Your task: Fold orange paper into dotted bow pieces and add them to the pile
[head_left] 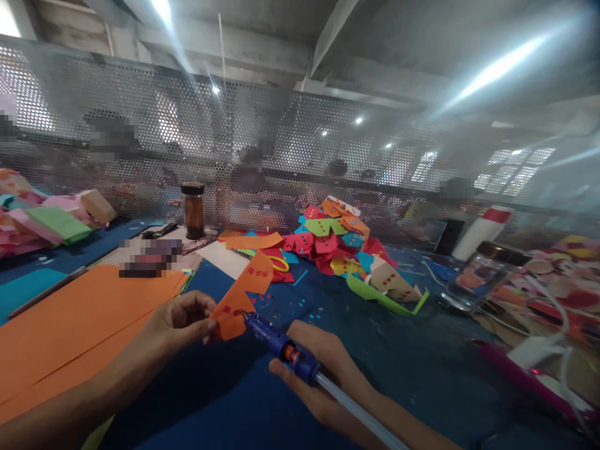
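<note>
My left hand point(190, 319) pinches the lower left edge of an orange paper cutout point(237, 297), which is notched on one side and carries small red squares. In my right hand point(323, 362) is a blue hot glue gun point(281, 344), with a long clear glue stick point(356, 409) coming out of its back end. The gun's nozzle points left and meets or nearly meets the cutout beside the lower red squares. Whether glue is coming out is too small to see. Both hands are above a dark blue table surface point(187, 400).
Orange sheets point(84, 319) lie at left. Behind my hands is a pile of coloured paper cutouts point(323, 231), with yellow-handled scissors point(280, 262) near it. A brown jar point(193, 209) stands at back. A glass jar point(482, 275), white cables and a magenta power strip point(525, 375) occupy the right.
</note>
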Motion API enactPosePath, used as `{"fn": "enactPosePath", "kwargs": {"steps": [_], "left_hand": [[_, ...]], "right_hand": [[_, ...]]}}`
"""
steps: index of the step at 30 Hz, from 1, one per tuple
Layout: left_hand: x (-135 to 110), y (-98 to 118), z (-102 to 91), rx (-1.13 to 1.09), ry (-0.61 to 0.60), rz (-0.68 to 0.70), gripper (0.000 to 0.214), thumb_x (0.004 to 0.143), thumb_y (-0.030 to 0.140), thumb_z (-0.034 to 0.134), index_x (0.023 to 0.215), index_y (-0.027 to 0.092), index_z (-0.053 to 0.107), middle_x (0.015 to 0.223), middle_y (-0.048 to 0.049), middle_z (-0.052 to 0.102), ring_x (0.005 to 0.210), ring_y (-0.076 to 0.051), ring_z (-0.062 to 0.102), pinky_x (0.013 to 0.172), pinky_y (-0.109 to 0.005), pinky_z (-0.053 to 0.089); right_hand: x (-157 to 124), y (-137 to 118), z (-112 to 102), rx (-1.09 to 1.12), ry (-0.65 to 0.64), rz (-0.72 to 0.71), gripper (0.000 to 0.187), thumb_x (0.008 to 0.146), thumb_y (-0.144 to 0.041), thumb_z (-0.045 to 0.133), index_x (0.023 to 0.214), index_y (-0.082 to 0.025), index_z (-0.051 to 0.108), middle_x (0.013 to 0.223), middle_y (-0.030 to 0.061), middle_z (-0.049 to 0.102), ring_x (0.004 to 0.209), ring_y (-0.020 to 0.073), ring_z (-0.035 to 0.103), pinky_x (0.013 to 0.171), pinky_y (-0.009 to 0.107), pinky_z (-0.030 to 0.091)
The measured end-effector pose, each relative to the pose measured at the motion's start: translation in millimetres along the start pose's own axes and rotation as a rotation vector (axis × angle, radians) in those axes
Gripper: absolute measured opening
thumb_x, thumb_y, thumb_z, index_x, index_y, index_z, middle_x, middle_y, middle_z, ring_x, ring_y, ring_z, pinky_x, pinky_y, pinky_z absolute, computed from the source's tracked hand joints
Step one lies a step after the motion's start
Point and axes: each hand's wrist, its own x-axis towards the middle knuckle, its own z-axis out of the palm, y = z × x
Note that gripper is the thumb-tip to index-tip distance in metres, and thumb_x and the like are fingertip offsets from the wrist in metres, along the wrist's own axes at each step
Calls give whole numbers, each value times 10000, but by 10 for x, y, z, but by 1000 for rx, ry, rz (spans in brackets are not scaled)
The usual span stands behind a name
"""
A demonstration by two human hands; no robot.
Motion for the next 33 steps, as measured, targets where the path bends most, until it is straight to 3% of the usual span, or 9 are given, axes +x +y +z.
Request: {"fn": "enactPosePath", "kwargs": {"steps": [9, 33], "left_hand": [[-8, 16, -5, -5, 19, -8, 224, 774, 370, 794, 836, 192, 673, 671, 13, 677, 603, -122, 596, 606, -257, 457], [9, 14, -8, 24, 57, -8, 250, 731, 382, 799, 813, 190, 662, 651, 7, 668, 577, -143, 591, 573, -271, 463]], "right_hand": [[7, 17, 4, 50, 35, -62, 292, 894, -335, 611, 702, -215, 428, 681, -31, 489, 608, 120, 457, 574, 258, 341], [2, -38, -21, 69, 6, -3, 304, 893, -312, 601, 682, -217, 405, 665, -39, 466, 593, 114, 438, 559, 251, 341]]}}
